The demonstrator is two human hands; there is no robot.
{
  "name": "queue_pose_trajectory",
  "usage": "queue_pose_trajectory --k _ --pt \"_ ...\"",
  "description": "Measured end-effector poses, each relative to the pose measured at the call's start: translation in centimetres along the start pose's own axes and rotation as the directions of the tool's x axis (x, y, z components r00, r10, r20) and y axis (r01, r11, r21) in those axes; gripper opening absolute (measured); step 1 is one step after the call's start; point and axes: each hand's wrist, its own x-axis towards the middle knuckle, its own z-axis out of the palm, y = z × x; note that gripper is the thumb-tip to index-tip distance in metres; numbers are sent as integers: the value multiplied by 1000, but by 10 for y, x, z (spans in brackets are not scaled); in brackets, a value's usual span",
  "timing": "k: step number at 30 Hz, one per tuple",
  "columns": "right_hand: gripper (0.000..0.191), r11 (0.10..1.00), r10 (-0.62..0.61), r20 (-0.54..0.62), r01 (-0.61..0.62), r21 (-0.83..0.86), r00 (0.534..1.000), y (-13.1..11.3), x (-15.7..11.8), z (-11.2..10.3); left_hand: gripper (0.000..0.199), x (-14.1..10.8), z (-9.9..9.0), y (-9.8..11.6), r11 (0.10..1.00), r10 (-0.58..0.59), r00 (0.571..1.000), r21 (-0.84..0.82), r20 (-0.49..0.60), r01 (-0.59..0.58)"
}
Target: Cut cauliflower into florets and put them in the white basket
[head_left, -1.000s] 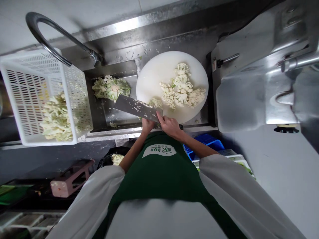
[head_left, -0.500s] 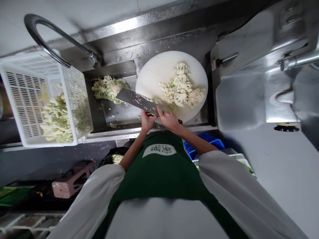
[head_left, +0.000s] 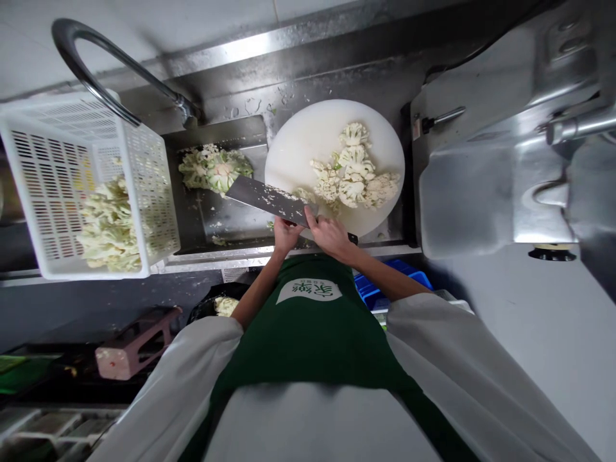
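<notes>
A wide cleaver (head_left: 269, 197), speckled with white crumbs, lies slanted over the near left edge of the round white cutting board (head_left: 293, 141). My right hand (head_left: 332, 237) is wrapped round it near the handle, one finger along the blade. Just left of it, my left hand (head_left: 285, 236) is closed at the blade's near edge; something small and reddish shows by its fingers, too hidden to name. Cut cauliflower florets (head_left: 353, 163) are heaped on the board's right half. More cauliflower (head_left: 214, 168) with green leaves rests in the sink, left of the blade tip.
A white plastic basket (head_left: 41, 192) with cauliflower pieces stands at the left, under a curved faucet (head_left: 103, 54). The steel sink (head_left: 216, 221) lies below the board. Metal equipment (head_left: 462, 199) stands at the right. Blue trays (head_left: 394, 282) are below the counter edge.
The whole view has shifted slightly. Both hands and the cleaver keep nearly the same pose over the board's edge.
</notes>
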Motion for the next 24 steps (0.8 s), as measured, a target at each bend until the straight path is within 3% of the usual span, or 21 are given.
queue_pose_trajectory --k 5,11,14,17,20,24 --pt "66 1000 10 11 -10 -8 1000 1 -6 1 48 0 -1 -2 999 14 999 35 45 -15" --pt "62 999 12 -11 -11 52 1000 13 12 -7 66 2 -2 -15 999 -1 1000 33 -10 1" --pt "57 975 37 -107 -13 220 994 23 16 -10 77 0 -4 -8 1000 13 1000 23 -5 -13" --pt "52 915 178 -276 -56 400 944 32 16 -1 79 -2 -7 7 990 67 998 125 -20 -64" --pt "51 855 289 -348 -76 513 892 34 19 17 65 2 -3 20 934 236 971 287 -48 -213" --pt "50 820 285 -387 -14 572 877 21 24 40 36 14 13 18 873 358 934 354 1 -335"
